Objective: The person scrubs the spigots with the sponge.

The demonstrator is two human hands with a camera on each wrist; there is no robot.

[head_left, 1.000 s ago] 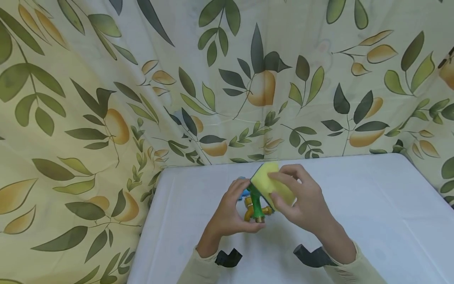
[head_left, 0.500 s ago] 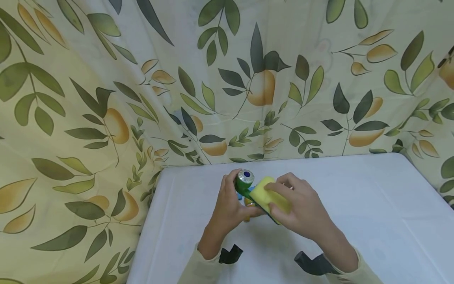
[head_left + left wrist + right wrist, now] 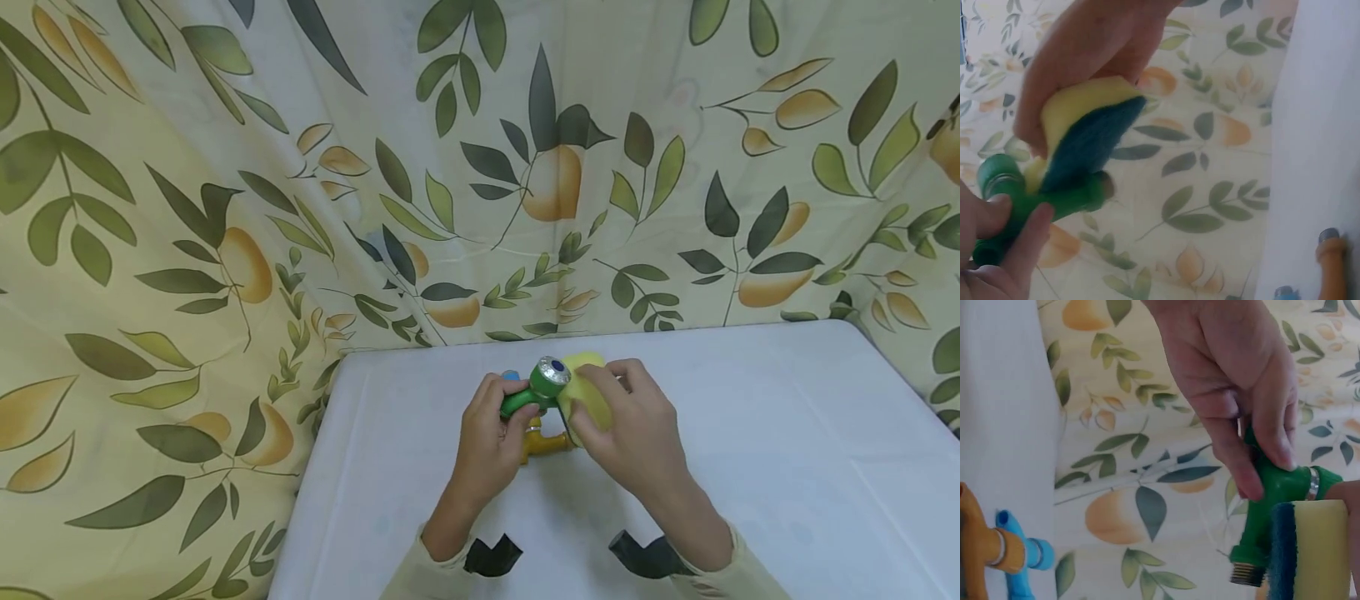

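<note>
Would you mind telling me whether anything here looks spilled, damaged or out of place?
Nothing stands out. The left hand holds a green tap while the right hand presses a yellow sponge against it. An orange tap lies on the white table beneath them. No spill shows.

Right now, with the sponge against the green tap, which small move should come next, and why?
Probably a short stroke of the sponge along the green tap body. The left hand grips the tap above the table, and the right hand presses the sponge's dark scouring face against it, so both are placed for rubbing.
</note>
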